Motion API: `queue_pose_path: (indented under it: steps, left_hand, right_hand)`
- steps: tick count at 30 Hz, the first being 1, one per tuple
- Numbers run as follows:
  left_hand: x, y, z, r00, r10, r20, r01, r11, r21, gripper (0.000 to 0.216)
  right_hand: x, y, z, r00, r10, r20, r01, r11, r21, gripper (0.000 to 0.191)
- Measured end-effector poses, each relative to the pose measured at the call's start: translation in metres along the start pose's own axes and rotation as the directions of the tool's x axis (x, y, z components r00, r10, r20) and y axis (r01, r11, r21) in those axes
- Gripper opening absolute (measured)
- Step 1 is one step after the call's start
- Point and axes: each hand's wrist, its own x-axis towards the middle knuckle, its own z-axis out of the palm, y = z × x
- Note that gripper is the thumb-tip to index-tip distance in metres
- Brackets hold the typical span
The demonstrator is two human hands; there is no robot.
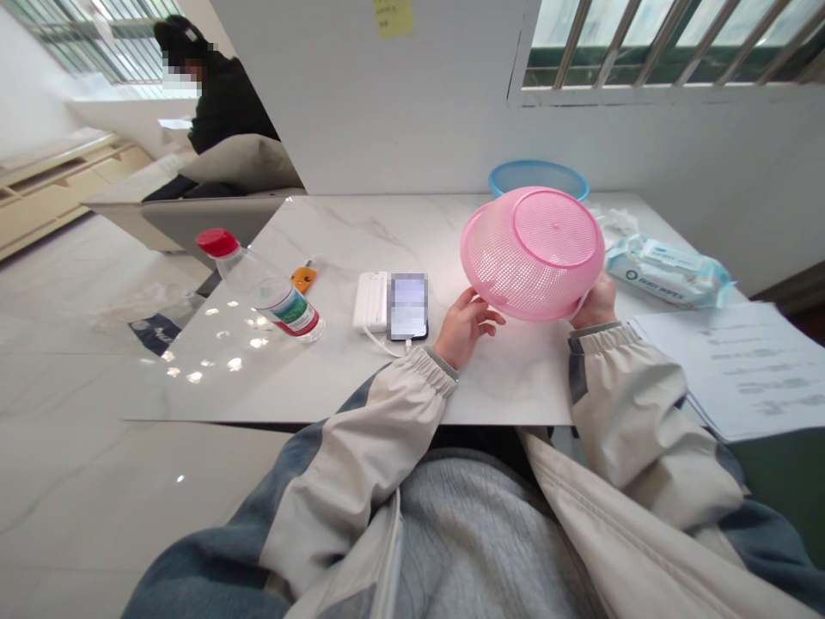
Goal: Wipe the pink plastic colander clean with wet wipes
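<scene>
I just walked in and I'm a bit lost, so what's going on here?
Someone at the table has a pink mesh basket tipped over, its round base showing. The right hand holds its rim on one side; the left hand is at the near rim, fingers spread. A blue basket sits behind it, a pack of wet wipes to its right, and a phone beside a white power bank to its left.

Left hand [462,330]: fingers loosely spread, at pink basket's [509,262] near-left rim. Right hand [598,304]: gripping its right rim.
</scene>
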Motion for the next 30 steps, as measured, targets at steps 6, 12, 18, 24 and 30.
queue_pose_path:
  steps: [6, 12, 18, 24, 30]
  left_hand:
    - [0.0047, 0.0027, -0.0029, 0.996, 0.027, -0.08, -0.036, 0.992, -0.117, 0.021]
    - [0.0053, 0.0004, -0.0027, 0.997, 0.028, -0.075, -0.038, 0.991, -0.128, 0.017]
    - [0.0029, 0.0014, -0.002, 0.999, -0.029, -0.03, 0.025, 0.991, -0.131, 0.017]
    - [0.0011, -0.0029, 0.0005, 0.992, -0.123, 0.037, 0.126, 0.989, -0.078, 0.017]
    - [0.0016, -0.0047, 0.0006, 0.988, -0.146, 0.057, 0.148, 0.988, -0.033, 0.02]
  right_hand:
    - [0.0035, -0.0008, -0.0008, 0.998, 0.016, -0.055, -0.017, 1.0, -0.019, 0.032]
    - [0.0037, -0.0012, -0.0022, 0.998, -0.001, -0.07, -0.003, 0.998, -0.056, 0.023]
    - [0.0048, -0.0002, -0.0045, 1.0, 0.0, 0.013, -0.001, 1.0, 0.021, 0.035]
    - [0.0048, 0.0012, -0.0036, 1.0, 0.005, 0.019, -0.006, 1.0, 0.019, 0.041]
    - [0.005, -0.0001, -0.001, 0.996, 0.079, -0.037, -0.077, 0.996, 0.043, 0.035]
